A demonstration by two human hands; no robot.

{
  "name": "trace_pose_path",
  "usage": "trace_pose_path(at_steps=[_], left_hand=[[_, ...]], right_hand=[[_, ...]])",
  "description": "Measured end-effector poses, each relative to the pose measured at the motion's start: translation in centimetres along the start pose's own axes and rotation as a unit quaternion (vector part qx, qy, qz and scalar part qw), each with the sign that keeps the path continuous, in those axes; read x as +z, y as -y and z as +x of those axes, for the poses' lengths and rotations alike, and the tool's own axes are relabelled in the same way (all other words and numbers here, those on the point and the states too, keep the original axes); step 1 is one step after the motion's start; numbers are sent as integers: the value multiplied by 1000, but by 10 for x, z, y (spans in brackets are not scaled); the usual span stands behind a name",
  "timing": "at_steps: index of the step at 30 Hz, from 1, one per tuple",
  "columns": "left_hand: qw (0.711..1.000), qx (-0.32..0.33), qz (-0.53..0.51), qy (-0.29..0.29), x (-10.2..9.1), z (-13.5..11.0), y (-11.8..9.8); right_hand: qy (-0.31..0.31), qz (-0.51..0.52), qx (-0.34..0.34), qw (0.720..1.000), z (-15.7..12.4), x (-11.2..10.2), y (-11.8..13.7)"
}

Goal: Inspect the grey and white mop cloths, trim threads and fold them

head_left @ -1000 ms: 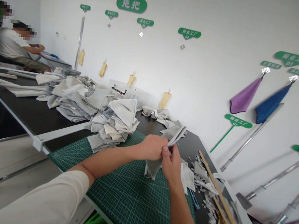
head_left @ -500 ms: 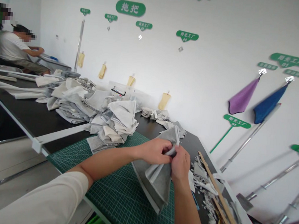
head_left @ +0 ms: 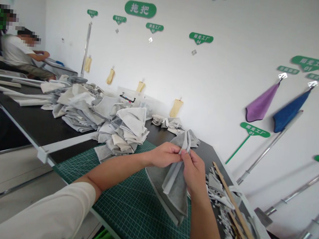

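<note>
A grey cloth with pale edging [head_left: 167,196] hangs bunched in pleats from both my hands above the green cutting mat [head_left: 95,173]. My left hand [head_left: 165,154] is closed on its left side near the gathered middle. From the right, my right hand [head_left: 194,169] pinches the same folds, thumb on top. The two hands touch or nearly touch. Above them the cloth's upper end fans out, and below them its lower part hangs wide. Some of the folds between the fingers are hidden.
Grey and white cloths [head_left: 120,127] lie heaped left of the mat. Scraps and wooden strips [head_left: 235,205] line the right edge. More folded cloths [head_left: 167,123] rest near the wall. A seated person [head_left: 19,53] is at far left. Poles [head_left: 269,149] lean on the wall.
My right hand has shifted its grip, thumb now across the folds. The cloth's upper end is turned and its pleats are drawn narrower. The hanging part has swung slightly right.
</note>
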State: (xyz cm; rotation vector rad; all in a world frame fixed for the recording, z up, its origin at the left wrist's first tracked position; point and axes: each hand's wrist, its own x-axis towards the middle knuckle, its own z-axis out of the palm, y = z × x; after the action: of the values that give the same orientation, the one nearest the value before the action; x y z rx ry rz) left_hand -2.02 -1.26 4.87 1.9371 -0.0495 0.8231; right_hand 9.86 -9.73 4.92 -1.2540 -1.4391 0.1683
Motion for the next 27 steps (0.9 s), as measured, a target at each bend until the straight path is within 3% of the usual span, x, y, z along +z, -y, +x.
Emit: trace_pose_path(at_steps=[4, 9, 14, 18, 27], left_hand=[[998, 8, 70, 3, 0, -3, -5], [974, 31, 225, -9, 1, -10, -19], [949, 33, 314, -24, 7, -14, -24], [951, 36, 306, -16, 8, -15, -26], [947, 23, 318, -44, 5, -20, -34]], right_hand=[[-3, -1, -3, 1000, -5, -3, 3], [-135, 3, -34, 990, -11, -4, 7], [-135, -208, -101, 963, -14, -9, 9], [-157, -295, -89, 938, -14, -14, 10], [-183, -171, 4, 968, -10, -32, 4]])
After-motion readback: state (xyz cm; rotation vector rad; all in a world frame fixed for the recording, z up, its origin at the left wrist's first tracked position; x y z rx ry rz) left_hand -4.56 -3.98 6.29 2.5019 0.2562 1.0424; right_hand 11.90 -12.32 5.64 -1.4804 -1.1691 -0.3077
